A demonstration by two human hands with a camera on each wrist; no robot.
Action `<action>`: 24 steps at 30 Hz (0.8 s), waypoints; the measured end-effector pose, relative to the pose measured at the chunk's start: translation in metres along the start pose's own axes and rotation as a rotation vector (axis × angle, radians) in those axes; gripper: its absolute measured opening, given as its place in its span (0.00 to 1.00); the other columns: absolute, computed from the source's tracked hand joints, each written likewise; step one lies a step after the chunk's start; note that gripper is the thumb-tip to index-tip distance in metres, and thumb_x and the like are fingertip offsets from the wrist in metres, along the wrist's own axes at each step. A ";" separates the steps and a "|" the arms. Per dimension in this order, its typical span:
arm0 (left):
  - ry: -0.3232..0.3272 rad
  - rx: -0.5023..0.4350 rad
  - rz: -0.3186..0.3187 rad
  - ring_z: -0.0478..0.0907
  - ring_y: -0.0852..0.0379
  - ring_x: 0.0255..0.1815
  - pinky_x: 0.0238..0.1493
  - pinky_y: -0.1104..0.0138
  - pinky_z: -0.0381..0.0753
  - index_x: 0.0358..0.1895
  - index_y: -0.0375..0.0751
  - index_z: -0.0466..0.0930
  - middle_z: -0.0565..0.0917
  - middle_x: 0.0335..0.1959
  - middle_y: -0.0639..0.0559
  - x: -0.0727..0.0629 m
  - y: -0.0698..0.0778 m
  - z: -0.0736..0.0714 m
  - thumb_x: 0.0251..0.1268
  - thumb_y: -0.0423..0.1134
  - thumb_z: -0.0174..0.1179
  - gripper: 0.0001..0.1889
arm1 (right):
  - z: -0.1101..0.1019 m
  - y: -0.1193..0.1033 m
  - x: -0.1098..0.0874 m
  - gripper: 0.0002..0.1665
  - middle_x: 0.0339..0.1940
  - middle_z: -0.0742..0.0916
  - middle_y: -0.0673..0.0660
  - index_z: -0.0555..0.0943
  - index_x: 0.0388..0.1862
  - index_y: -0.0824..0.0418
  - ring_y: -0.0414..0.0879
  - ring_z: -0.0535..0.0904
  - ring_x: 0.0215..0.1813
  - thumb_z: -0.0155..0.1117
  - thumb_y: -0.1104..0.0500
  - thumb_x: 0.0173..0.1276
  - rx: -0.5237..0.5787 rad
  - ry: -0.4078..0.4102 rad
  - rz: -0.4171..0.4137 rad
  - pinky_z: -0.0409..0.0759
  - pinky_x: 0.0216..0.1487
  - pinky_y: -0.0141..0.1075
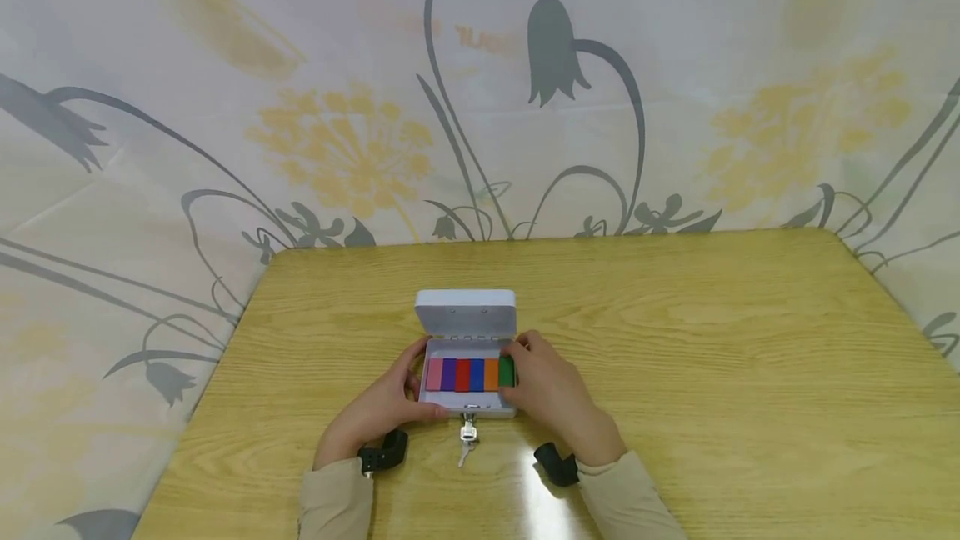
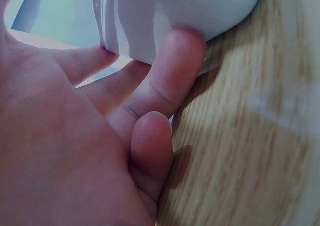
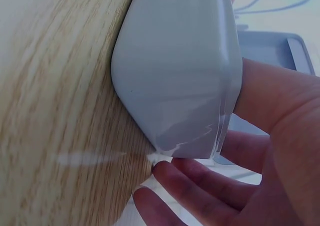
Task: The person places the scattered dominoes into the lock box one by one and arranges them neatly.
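A small white cash box [image 1: 457, 400] sits on the table with its lid [image 1: 467, 319] raised. A row of several coloured blocks lies inside: pink [image 1: 434, 374], purple, red [image 1: 462, 374], blue, orange [image 1: 491, 374] and a green block [image 1: 506, 372] at the right end. My left hand [image 1: 378, 402] grips the box's left side, thumb at the front corner, fingers round the back; the left wrist view shows fingertips against the box wall. My right hand [image 1: 551, 382] reaches over the right rim, thumb and forefinger at the green block's two ends. Its other fingers [image 3: 200, 186] stay outside the box.
Keys [image 1: 467, 433] hang from the lock at the box's front. The wood-grain table [image 1: 712, 373] ends at a flower-patterned curtain [image 1: 360, 148] behind and at both sides. Black wrist mounts [image 1: 557, 465] sit by both sleeves.
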State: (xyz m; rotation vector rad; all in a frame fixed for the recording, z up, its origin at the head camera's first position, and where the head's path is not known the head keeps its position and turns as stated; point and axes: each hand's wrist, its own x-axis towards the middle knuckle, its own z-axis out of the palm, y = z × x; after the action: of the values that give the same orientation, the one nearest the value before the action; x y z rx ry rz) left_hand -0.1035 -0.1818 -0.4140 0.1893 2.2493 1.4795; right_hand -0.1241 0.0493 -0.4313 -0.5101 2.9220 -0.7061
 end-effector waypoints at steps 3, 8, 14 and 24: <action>-0.005 -0.004 0.005 0.70 0.51 0.35 0.35 0.64 0.70 0.70 0.45 0.41 0.73 0.36 0.39 0.000 0.000 0.000 0.44 0.37 0.70 0.52 | 0.001 0.000 0.000 0.27 0.49 0.73 0.57 0.76 0.48 0.59 0.47 0.72 0.41 0.68 0.52 0.48 -0.002 0.004 0.011 0.74 0.31 0.40; -0.005 0.011 0.011 0.69 0.51 0.35 0.34 0.64 0.70 0.70 0.43 0.41 0.73 0.36 0.40 0.000 0.001 0.000 0.44 0.38 0.70 0.53 | 0.004 -0.002 0.000 0.27 0.49 0.73 0.58 0.76 0.48 0.59 0.47 0.72 0.39 0.68 0.52 0.48 -0.001 0.003 0.028 0.73 0.29 0.39; -0.013 0.007 0.023 0.69 0.51 0.36 0.34 0.64 0.71 0.70 0.44 0.41 0.74 0.36 0.40 0.004 -0.006 0.001 0.44 0.37 0.70 0.53 | 0.006 -0.002 -0.002 0.26 0.47 0.73 0.58 0.76 0.48 0.60 0.47 0.71 0.40 0.68 0.54 0.48 -0.031 0.025 0.025 0.74 0.31 0.40; 0.000 0.009 0.026 0.69 0.51 0.37 0.35 0.63 0.71 0.69 0.57 0.42 0.73 0.37 0.43 0.016 -0.033 -0.001 0.41 0.43 0.72 0.54 | 0.005 -0.006 -0.003 0.25 0.47 0.73 0.58 0.77 0.47 0.60 0.48 0.69 0.43 0.68 0.54 0.49 -0.079 0.042 0.032 0.73 0.30 0.40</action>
State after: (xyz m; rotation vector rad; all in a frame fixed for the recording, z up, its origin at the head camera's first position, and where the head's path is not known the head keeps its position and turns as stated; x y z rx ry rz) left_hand -0.1139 -0.1906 -0.4478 0.2221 2.2618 1.4822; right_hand -0.1182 0.0431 -0.4332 -0.4594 3.0006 -0.6065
